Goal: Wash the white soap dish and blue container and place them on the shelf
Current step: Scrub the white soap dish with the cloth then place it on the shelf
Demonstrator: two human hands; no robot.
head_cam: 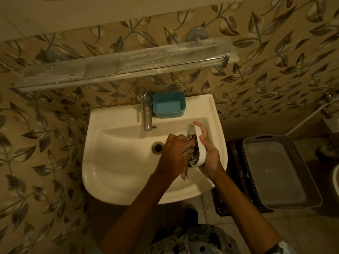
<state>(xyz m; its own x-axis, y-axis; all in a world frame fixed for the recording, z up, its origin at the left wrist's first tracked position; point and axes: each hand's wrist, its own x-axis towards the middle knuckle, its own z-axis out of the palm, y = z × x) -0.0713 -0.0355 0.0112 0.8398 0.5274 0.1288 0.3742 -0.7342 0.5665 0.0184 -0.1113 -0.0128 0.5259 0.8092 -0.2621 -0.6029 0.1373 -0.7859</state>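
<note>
Single head view, looking steeply down, close over sink [128,180]

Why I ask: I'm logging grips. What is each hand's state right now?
Left hand: closed on a scrubber inside the white soap dish.
Right hand: closed on the white soap dish.

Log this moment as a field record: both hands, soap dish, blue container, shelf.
left hand: grips a patterned cloth, pressed into the dish
right hand: holds the white soap dish tilted on edge over the sink
blue container: upright on the sink's back ledge, right of the tap, untouched
shelf: glass, on the wall above the sink; neither item on it yet
grey basket: right of the sink
</note>
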